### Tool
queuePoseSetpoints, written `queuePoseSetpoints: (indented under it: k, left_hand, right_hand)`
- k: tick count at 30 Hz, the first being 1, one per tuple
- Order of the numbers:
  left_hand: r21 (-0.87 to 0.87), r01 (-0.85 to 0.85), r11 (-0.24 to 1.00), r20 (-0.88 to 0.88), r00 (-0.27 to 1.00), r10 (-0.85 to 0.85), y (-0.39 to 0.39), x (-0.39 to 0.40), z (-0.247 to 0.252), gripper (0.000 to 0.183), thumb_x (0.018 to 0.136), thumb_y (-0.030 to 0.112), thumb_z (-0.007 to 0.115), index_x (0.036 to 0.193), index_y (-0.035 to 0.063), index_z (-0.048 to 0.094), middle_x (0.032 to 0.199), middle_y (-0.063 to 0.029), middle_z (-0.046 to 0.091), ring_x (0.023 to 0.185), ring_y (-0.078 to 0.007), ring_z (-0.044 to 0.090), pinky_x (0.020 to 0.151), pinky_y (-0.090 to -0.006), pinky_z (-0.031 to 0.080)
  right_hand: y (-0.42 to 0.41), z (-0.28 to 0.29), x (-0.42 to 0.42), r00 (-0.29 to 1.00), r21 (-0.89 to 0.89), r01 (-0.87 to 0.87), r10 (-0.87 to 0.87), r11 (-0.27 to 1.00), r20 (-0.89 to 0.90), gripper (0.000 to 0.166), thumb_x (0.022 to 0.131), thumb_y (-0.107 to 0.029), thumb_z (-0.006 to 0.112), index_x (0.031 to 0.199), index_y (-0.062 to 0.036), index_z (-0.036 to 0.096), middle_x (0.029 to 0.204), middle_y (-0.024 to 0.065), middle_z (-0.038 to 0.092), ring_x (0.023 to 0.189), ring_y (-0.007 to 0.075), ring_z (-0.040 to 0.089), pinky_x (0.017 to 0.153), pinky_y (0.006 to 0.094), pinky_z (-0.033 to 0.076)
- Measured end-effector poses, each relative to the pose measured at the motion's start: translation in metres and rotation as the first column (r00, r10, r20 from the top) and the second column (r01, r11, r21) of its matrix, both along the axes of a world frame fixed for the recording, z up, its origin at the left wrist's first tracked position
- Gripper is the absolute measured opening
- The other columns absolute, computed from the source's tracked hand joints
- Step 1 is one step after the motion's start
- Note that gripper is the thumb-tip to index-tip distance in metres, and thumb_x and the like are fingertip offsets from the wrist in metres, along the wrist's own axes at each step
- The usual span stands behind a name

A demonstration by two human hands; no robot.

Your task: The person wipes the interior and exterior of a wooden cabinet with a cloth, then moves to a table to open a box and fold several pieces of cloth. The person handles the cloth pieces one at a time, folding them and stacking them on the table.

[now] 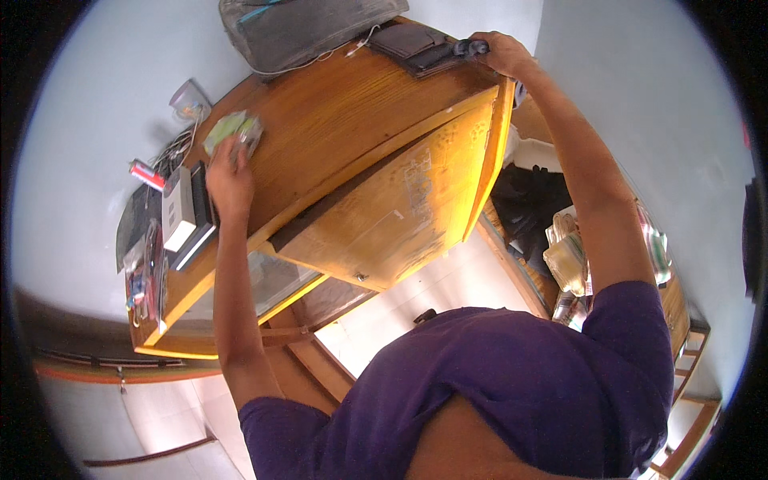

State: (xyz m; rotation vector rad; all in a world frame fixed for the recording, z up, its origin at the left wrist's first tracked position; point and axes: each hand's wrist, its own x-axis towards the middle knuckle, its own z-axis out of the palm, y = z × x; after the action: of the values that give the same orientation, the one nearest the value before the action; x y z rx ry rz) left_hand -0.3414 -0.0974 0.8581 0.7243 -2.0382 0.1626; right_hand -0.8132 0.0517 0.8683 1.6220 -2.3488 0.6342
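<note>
My left hand (231, 183) is over the left part of a wooden cabinet top (324, 114), its fingers closed on a crumpled clear and green plastic packet (231, 127). At the far right corner of the top, my right hand (505, 55) curls around a small dark object (470, 48), whose exact kind I cannot make out. Just beside that hand lie a dark brown wallet (403, 39) and a flat black item (429, 59). Below the top's front edge is a worn yellow-brown cabinet door (396, 204).
A grey bag (306, 33) and a white cable (360, 45) sit at the back. To the left are a white box (178, 210), a red-and-white tube (147, 174), tangled cables (174, 150) and a clear cup (191, 101). Folded cloths (567, 258) and black fabric (531, 198) lie at right.
</note>
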Motion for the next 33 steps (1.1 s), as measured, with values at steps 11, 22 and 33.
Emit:
queuePoseSetpoints:
  k: [11, 22, 33]
  left_hand:
    - [0.023, 0.115, 0.993, 0.283, 0.952, -0.117, -0.044, -0.08, -0.017, 0.036, 0.082, 0.017, 0.058, 0.117, 0.0103, 0.054, 0.113, -0.0198, 0.055, 0.105, -0.0359, 0.052, 0.087, -0.0415, 0.043]
    - [0.343, 0.136, 0.93, -0.306, 0.952, -0.026, 0.162, 0.052, -0.054, 0.032, 0.087, 0.007, 0.051, 0.118, 0.0038, 0.053, 0.117, -0.0114, 0.057, 0.107, -0.0207, 0.055, 0.081, -0.0303, 0.048]
    - [0.638, 0.256, 0.727, -0.459, 0.884, 0.092, 0.221, 0.09, -0.118, 0.031, 0.084, -0.003, 0.047, 0.115, -0.0025, 0.054, 0.112, -0.0134, 0.059, 0.106, -0.0203, 0.056, 0.088, -0.03, 0.045]
  right_hand:
    - [0.014, -0.006, 0.01, 0.995, -0.112, -0.019, 0.009, 0.994, -0.096, 0.038, 0.074, -0.016, 0.062, 0.112, -0.0205, 0.059, 0.105, 0.0114, 0.06, 0.095, 0.0299, 0.06, 0.084, 0.0394, 0.047]
    - [0.079, -0.034, 0.122, 0.889, -0.343, -0.236, 0.344, 0.909, 0.301, 0.039, 0.074, -0.002, 0.065, 0.11, -0.0137, 0.06, 0.102, 0.0084, 0.063, 0.093, 0.0249, 0.061, 0.081, 0.038, 0.048]
    - [-0.015, -0.017, 0.297, 0.93, -0.02, -0.349, 0.344, 0.937, -0.133, 0.019, 0.073, -0.012, 0.06, 0.092, -0.0103, 0.061, 0.091, 0.0144, 0.059, 0.091, 0.0324, 0.058, 0.074, 0.0423, 0.049]
